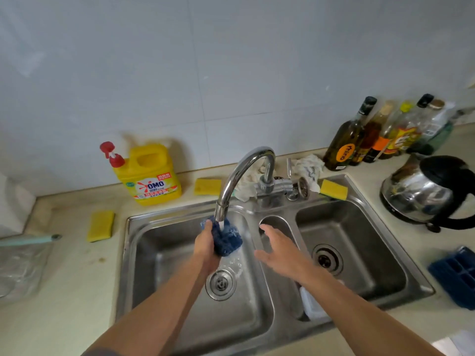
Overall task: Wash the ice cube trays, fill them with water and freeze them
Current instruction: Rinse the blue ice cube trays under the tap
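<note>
The surface (77, 278) ran along a pale tiled wall and carried a steel double sink (257, 209) with a narrow middle well. On the right stood a steel kettle (421, 191) and a row of bottles (380, 134); on the left a yellow detergent jug (149, 176) with a red pump. One blue ice cube tray (457, 276) lay on the surface at the right edge, well apart from both hands, compartments facing up. Yellow sponges (100, 225) lay around the sink. Water ran from the curved tap (239, 176) into the left basin. The left hand (205, 242) was closed around a second blue tray (228, 237), held directly under the stream; blur hid its compartments. The right hand (280, 250) was open, fingers spread, over the divider between basins, holding nothing. Judgement: the tray looked light and, folded as it was in the fist, probably soft and flexible rather than rigid; wet, it would be slippery. Once filled it would likely sag and spill, so best taken with both hands at the two short ends, kept level, not pinched at the middle.
</note>
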Demonstrator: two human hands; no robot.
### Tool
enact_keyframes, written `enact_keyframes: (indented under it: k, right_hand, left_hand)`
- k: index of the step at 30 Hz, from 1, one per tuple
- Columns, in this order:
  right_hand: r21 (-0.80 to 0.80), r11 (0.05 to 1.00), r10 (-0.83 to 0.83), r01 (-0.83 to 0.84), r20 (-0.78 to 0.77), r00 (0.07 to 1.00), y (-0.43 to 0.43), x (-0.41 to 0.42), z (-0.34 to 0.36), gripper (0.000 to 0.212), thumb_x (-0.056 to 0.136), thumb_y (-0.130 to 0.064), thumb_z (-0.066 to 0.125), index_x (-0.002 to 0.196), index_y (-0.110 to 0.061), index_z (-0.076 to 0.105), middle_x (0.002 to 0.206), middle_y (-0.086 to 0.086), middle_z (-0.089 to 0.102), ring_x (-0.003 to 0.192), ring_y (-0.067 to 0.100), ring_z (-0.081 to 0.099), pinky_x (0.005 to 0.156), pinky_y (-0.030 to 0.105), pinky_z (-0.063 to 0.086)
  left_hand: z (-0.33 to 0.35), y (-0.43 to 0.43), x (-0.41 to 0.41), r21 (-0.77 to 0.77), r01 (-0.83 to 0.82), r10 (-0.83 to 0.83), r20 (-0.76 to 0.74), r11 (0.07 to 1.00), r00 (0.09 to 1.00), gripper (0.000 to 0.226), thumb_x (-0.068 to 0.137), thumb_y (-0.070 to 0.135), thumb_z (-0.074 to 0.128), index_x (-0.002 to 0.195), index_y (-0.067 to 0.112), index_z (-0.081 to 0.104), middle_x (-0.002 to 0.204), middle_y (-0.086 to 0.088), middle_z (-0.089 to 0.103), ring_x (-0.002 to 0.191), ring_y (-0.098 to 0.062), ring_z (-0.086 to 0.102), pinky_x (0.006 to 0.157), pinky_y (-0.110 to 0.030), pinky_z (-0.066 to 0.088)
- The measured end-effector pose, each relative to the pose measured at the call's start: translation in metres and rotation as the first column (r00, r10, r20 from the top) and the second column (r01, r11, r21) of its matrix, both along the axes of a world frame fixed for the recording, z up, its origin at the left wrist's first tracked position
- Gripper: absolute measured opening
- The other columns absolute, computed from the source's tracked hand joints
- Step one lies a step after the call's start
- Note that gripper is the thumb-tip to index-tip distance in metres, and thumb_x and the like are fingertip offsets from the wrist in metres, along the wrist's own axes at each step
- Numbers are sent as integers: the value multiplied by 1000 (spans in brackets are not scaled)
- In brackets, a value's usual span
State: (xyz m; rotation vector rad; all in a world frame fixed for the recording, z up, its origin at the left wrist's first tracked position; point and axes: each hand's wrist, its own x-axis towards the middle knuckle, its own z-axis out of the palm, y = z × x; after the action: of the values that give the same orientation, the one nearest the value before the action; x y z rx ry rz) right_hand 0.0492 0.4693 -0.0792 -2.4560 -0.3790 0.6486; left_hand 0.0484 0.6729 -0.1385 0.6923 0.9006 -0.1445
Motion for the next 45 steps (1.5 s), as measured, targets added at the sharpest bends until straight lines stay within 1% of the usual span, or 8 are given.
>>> enact_keyframes:
  k: [4,7,16,23,29,37,41,45]
  right_hand:
    - [134,980,-121,146,-175,977,51,8,1,58,95,-36,64,147,-19,43,138,6,60,123,20,61,101,36,49]
    - [205,931,-217,303,-358,908,73,13,-4,29,97,-21,60,125,-13,57,102,9,72,83,22,74,83,43,63]
    - [171,902,-313,396,-373,873,86,41,-21,13,98,-10,55,104,-11,66,88,17,75,58,22,71,54,31,58]
    - [152,868,-357,474,-471,806,92,48,-34,6,99,-5,54,97,-5,60,84,21,73,58,30,74,50,33,56]
    - [113,924,-288,365,-423,859,98,43,-32,17,99,-4,43,98,-7,60,73,15,72,43,16,64,41,25,48]
    - [225,919,-174,322,-501,848,102,42,-28,13,93,-13,63,102,-21,60,94,5,73,74,15,72,57,26,58]
    - [325,806,-226,495,-603,765,100,51,-25,26,86,-4,68,106,-19,62,95,11,75,78,24,76,59,32,60]
    - [335,851,-218,404,-475,853,103,47,-27,37,75,-4,65,86,-39,71,82,0,77,76,23,76,59,41,63]
  left_hand:
    - [4,8,3,42,6,-8,30,999,1000,28,107,23,44,122,10,63,109,-19,74,91,-33,73,98,-53,54]
    - [6,12,3,43,24,-24,-7,999,1000,31,102,15,44,124,2,62,113,-22,72,95,-36,71,80,-46,59]
    - [4,23,1,229,150,-135,-80,962,988,21,96,6,47,109,7,63,98,-16,72,87,-28,68,67,-36,55]
    - [11,13,-8,356,173,-195,28,918,980,40,81,-1,53,119,10,57,102,-12,68,93,-25,66,70,-35,55]
    - [9,11,-6,505,200,-210,-38,840,977,35,87,-5,57,113,17,48,110,-12,64,98,-25,66,72,-33,58]
    - [11,28,1,682,260,-246,-121,684,962,36,84,-3,58,111,21,61,106,-9,72,98,-28,70,91,-51,58]
    - [17,32,0,681,296,-287,-130,670,949,29,87,1,61,110,19,57,106,-9,69,94,-25,70,83,-42,61]
    - [24,28,-1,621,279,-359,3,732,933,32,84,-4,61,108,17,69,98,-11,74,84,-19,71,77,-33,59]
